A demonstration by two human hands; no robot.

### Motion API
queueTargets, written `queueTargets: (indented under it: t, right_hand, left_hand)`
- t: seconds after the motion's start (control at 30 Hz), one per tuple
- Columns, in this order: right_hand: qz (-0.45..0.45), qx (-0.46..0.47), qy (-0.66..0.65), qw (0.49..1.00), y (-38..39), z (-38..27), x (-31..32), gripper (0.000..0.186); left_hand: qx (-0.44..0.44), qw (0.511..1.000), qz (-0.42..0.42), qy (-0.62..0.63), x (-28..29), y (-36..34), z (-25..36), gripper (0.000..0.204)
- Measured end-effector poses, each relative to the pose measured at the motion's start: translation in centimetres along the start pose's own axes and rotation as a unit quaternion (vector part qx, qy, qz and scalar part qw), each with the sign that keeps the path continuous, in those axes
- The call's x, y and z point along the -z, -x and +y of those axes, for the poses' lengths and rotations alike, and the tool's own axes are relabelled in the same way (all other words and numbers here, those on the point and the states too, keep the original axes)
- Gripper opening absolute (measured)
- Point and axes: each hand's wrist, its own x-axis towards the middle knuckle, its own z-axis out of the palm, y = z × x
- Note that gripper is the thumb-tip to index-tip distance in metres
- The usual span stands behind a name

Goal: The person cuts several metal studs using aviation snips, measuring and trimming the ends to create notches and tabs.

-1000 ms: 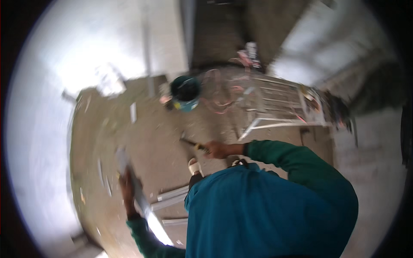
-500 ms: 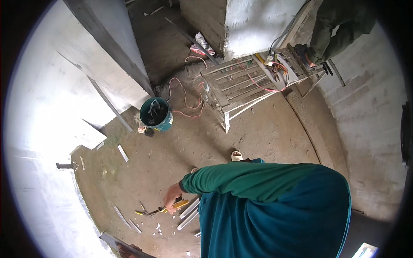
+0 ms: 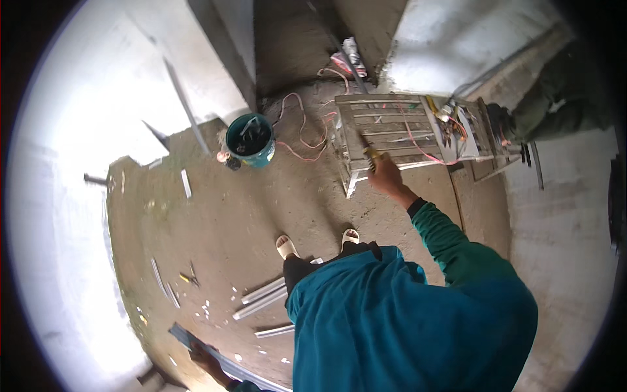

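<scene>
Grey metal channel (image 3: 235,367) is gripped by the left hand (image 3: 206,359) at lower left, the right hand (image 3: 386,176) clutches a yellow-handled tool (image 3: 371,154) near the slatted desk (image 3: 356,154), and with pale scraps (image 3: 206,304) scattered but loose strips (image 3: 261,304) lying lower centre, work looks partway!

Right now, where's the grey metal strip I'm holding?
In the head view, the grey metal strip is at the lower left, held in your left hand, just below the yellow-handled tool lying on the floor.
</scene>
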Motion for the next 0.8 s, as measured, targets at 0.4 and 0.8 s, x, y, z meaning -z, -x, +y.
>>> queueTargets:
  t: [0.4,0.8]
  right_hand:
    - [0.069,-0.034,0.097,0.992,-5.8,5.1,-6.4,0.042]
    - [0.000,-0.008,0.545,0.839,-19.8,11.0,-3.1,0.063]
  left_hand:
    - [-0.005,0.998,-0.061,-0.029,-3.6,-1.6,0.5,0.048]
    - [0.098,0.993,0.004,0.058,-7.3,-13.8,-11.8,0.047]
